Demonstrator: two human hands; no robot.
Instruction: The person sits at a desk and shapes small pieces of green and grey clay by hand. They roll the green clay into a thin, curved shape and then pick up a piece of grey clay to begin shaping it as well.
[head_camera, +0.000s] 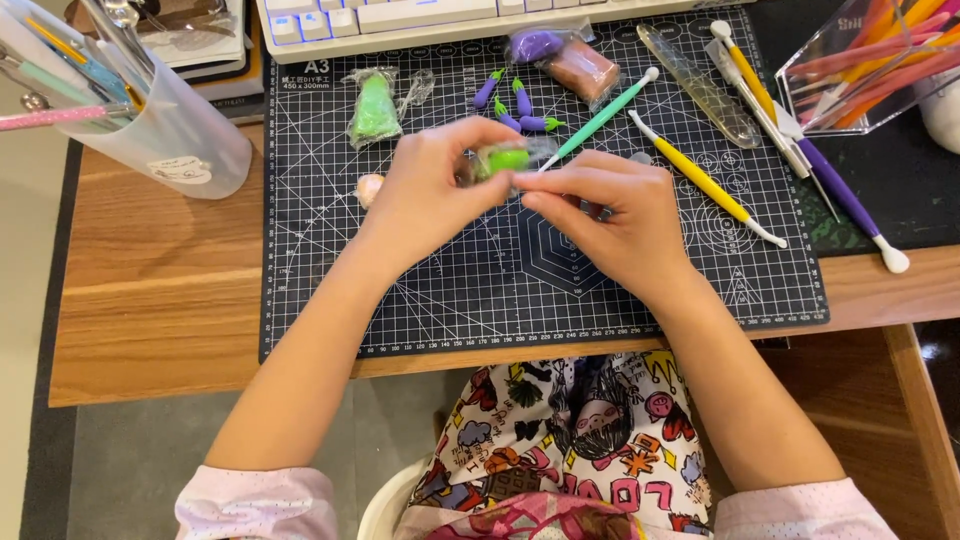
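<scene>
Your left hand (430, 190) and right hand (610, 215) both pinch one wrapped green clay lump (502, 159) above the cutting mat (330, 290); four purple clay eggplants (520, 105) lie beyond, beside three modelling tools (700, 180).

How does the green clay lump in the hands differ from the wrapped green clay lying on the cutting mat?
The bright lime-green clay lump is pinched between the left hand and right hand, above the dark gridded cutting mat; the darker green clay piece in clear wrap lies untouched on the mat. The held lump shows smaller and rounded; the lying piece is taller and tapered. Both sit in clear plastic film.
</scene>
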